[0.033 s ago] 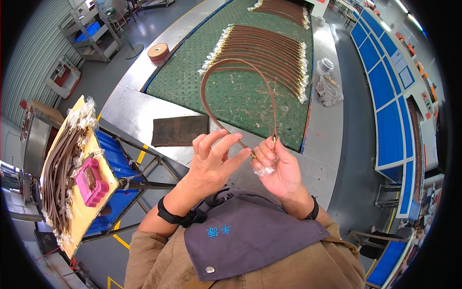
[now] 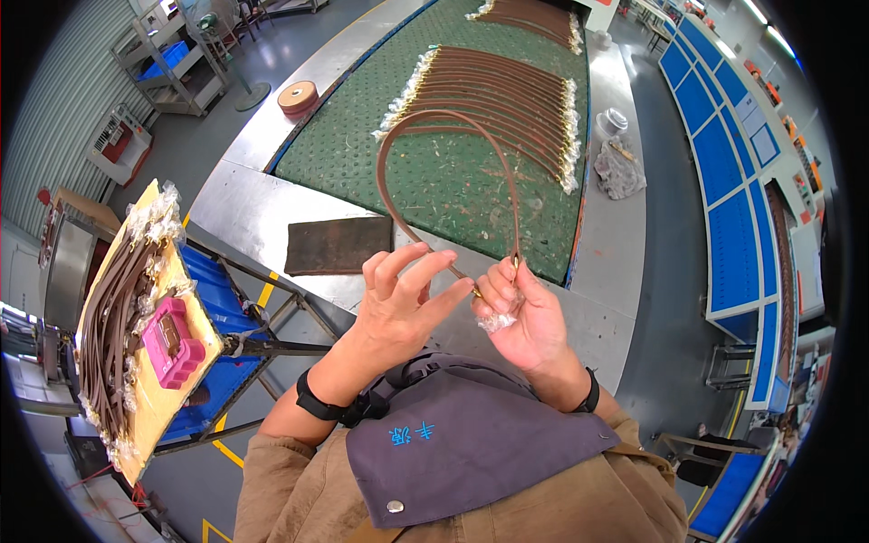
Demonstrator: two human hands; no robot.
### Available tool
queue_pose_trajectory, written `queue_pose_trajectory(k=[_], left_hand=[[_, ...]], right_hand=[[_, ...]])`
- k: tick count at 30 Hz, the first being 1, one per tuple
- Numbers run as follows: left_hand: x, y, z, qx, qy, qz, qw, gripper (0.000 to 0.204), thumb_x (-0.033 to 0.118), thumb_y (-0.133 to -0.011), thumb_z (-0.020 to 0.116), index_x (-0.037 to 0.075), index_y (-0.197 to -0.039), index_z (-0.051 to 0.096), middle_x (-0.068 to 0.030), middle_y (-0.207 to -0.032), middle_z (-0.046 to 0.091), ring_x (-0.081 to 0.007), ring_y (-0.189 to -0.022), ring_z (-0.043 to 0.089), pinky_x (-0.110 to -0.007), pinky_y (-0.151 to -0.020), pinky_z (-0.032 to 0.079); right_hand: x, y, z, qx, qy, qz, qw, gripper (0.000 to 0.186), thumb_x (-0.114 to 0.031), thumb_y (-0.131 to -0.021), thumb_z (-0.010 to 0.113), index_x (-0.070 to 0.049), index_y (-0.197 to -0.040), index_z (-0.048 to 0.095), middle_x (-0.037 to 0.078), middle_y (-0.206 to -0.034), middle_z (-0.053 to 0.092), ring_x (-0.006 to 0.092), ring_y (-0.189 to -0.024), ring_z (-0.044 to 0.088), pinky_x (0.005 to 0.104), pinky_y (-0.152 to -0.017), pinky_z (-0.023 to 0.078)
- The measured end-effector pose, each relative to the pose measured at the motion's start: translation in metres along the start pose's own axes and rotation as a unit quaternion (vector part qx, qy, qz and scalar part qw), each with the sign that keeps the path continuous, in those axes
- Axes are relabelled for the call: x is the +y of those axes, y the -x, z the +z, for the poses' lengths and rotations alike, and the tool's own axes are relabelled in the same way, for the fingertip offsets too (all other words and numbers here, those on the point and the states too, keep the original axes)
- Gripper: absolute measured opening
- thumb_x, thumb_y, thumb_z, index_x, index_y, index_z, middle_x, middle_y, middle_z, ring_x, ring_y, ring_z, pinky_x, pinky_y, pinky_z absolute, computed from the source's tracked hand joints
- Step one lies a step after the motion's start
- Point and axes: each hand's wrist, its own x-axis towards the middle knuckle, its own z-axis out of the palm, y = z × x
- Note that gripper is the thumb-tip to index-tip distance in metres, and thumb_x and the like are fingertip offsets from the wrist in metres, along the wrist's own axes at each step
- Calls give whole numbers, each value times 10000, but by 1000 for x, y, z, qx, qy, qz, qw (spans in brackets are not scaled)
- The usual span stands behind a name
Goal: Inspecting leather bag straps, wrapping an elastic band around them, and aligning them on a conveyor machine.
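A long brown leather strap (image 2: 425,127) arcs in a loop above the green belt, both ends coming down to my hands. My right hand (image 2: 525,317) pinches the strap's two gold-tipped ends together, with a crumpled bit of clear plastic wrap (image 2: 496,320) in its palm. Just to the left, my left hand (image 2: 398,299) has its fingers spread, fingertips touching the strap's end. More brown straps (image 2: 507,90) with plastic-wrapped ends lie side by side on the green conveyor belt (image 2: 380,154).
A dark brown leather piece (image 2: 337,244) lies on the metal table edge. At the left, a board (image 2: 145,389) carries a bundle of straps and a pink box (image 2: 176,342) over a blue crate. A tape roll (image 2: 298,97), a plastic bag (image 2: 620,172) and blue cabinets (image 2: 738,181) stand around.
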Motion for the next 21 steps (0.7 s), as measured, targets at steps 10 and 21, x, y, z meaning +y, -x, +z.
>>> queue_pose_trajectory(k=[10, 21], left_hand=[[-10, -1, -6, 116, 60, 12, 991, 518, -137, -664, 620, 144, -1091, 705, -97, -1255, 500, -285, -1137, 488, -401, -868, 428], [-105, 167, 82, -222, -194, -247, 923, 416, 68, -854, 554, 84, -1262, 629, -83, -1404, 470, -322, -1295, 421, -504, -1002, 353]], right_hand=[[0, -2, -6, -8, -18, 0, 1000, 247, -297, -1070, 409, -108, -936, 496, -10, -751, 437, 146, -708, 440, 330, -708, 390], [-1, 1, -6, -55, -46, -26, 997, 258, -308, -1061, 433, -110, -915, 511, -12, -733, 439, 147, -702, 435, 327, -701, 385]])
